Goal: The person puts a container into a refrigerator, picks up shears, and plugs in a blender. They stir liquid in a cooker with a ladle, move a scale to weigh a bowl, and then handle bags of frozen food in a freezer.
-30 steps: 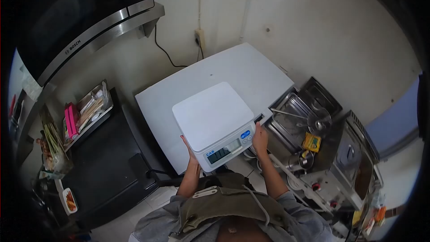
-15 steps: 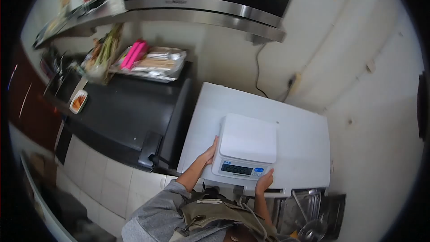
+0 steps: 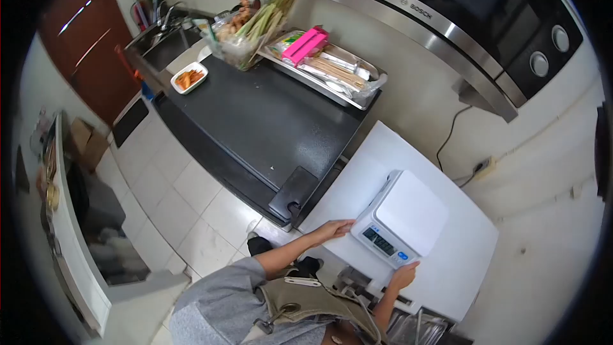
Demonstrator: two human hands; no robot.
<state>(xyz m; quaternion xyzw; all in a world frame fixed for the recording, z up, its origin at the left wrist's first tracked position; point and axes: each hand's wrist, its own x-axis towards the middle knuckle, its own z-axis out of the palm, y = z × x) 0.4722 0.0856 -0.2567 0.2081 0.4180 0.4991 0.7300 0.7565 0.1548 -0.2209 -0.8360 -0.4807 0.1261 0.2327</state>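
Note:
A white digital scale (image 3: 408, 214) with a flat square platform rests on a white tabletop (image 3: 469, 281), its display and blue buttons facing me. My left hand (image 3: 333, 230) is at the scale's front left side, fingers stretched out and the tips at its edge. At the front right corner, my right hand (image 3: 403, 275) grips the scale's body, fingers bent together. Characters on the display are too small to read.
Left of the scale stands a black counter (image 3: 255, 121) with a white dish of orange-red food (image 3: 189, 78), a metal tray (image 3: 319, 76) of utensils and a container of vegetables (image 3: 246, 41). A Bosch oven (image 3: 440, 13) hangs above. A wall socket (image 3: 485, 167) is behind.
My view has turned left, so the scale and table appear rotated and farther right. My left hand has drawn slightly back from the scale's side; my right stays at its corner.

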